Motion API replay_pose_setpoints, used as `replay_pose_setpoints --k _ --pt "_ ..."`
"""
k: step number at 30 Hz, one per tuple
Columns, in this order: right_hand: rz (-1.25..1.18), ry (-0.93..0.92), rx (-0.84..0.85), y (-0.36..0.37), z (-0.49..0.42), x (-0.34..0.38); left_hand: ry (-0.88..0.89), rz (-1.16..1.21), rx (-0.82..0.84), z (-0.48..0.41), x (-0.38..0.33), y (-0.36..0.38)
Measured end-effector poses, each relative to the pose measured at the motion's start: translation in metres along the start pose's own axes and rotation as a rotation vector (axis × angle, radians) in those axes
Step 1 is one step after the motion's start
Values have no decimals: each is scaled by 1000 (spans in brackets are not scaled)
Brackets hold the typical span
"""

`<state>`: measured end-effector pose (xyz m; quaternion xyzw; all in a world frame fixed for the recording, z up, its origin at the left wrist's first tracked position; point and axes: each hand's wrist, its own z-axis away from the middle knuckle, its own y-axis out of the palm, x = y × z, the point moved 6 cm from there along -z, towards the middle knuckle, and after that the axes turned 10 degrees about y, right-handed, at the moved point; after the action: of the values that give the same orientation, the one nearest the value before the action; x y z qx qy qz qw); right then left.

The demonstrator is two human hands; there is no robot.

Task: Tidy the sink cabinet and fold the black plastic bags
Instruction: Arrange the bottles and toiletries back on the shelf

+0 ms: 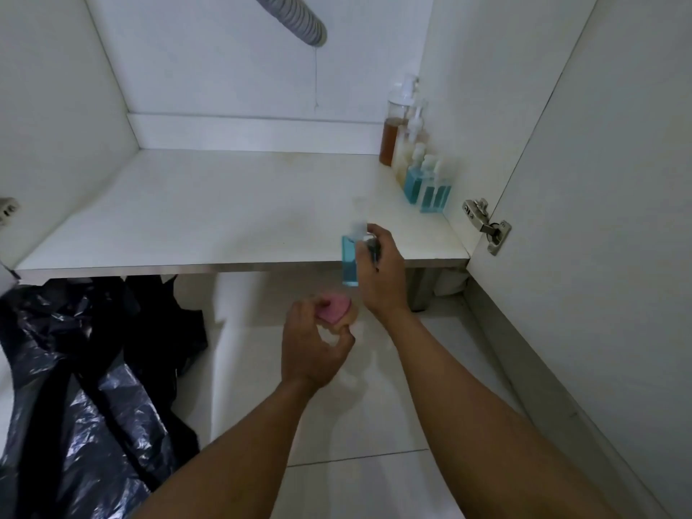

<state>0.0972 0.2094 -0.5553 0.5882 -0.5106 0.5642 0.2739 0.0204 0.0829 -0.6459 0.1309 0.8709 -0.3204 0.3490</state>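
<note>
forearms reach in from the bottom of the head view, over the pale floor [355, 481]. the left hand [314, 342] is curled round a pink thing [333, 307], too blurred to name. the right hand [382, 271], a little higher, grips a blue bottle [350, 262] near its pump top. the bottle hangs upright just at the front edge of the cabinet shelf [187, 219].

a row of bottles [412, 159] stands along the right wall of the shelf: an amber one at the back, pale ones next, and two blue ones [434, 192] at the front. black plastic bags [93, 368] lie crumpled and unfolded on the floor at left, partly under the shelf edge. a grey drain hose [296, 20] hangs from above, and a hinge [486, 226] sits by the open door at right.

the step in hand looks like setting this bottle with its matches. the grip is high on the neck, so the base could swing; carry it in upright and slowly. aim for the bare spot just in front of the two blue ones, in line with the wall. put the base down flat before the fingers let go, so the neighbours don't get knocked. the bags have yet to be folded.
</note>
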Motion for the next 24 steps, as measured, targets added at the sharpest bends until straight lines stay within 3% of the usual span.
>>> replay_pose_setpoints --k 3,6,9,12,17,24 --pt "-338 249 -115 -12 -21 14 87 3 -99 -30 -20 -18" --pt "-460 380 -128 -23 -40 21 87 -21 -147 -63 -31 -29" --pt "-304 328 -122 -31 -50 24 93 -67 -171 -92 -29 -31" --pt "-123 286 -180 -35 -60 21 114 -74 -69 -120 -28 -24" --pt "381 241 -334 -54 -79 19 -104 -101 93 -147 -16 -12" --pt "210 208 -401 -73 -107 -13 -83 -284 202 -166 13 -12"
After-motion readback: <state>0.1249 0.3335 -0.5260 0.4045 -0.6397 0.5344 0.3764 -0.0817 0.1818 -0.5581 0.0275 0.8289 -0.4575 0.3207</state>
